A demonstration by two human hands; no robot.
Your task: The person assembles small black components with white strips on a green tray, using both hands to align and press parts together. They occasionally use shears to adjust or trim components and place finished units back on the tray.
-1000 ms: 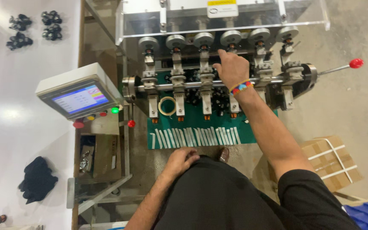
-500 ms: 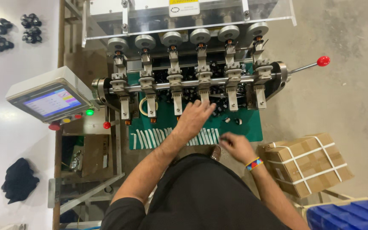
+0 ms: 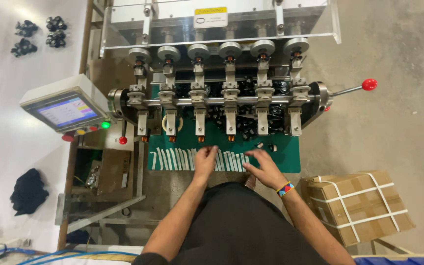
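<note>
Both hands had drawn back toward the near edge of the green mat [image 3: 285,159] since the earlier frame, when the left hand reached up to the clamp row and the right hand hung off the mat's near right corner. At this moment the left hand [image 3: 205,159] lay over the middle of the strip row [image 3: 172,159], fingers bent downward onto the strips; whether it pinched one could not be told. The right hand [image 3: 266,167] lay just beside it, toward the mat's right end, fingers spread and relaxed, palm down, touching or just above the last strips; no grasp was visible. A beaded wristband [image 3: 284,189] sat on the right wrist.

The white strips lay side by side along the near edge of the mat, running from its left end to about its middle. Two small dark parts [image 3: 266,145] lay loose on the mat past the right hand.

Six clamp stations [image 3: 229,105] stood in a row along the far edge of the mat, on a horizontal shaft. A lever with a red knob [image 3: 369,84] projected from the shaft's right end. A touch-screen panel [image 3: 67,110] stood left of the machine, with a lit green lamp [image 3: 105,125] at its right corner. A strapped carton [image 3: 357,206] stood on the floor, near the right forearm.
</note>
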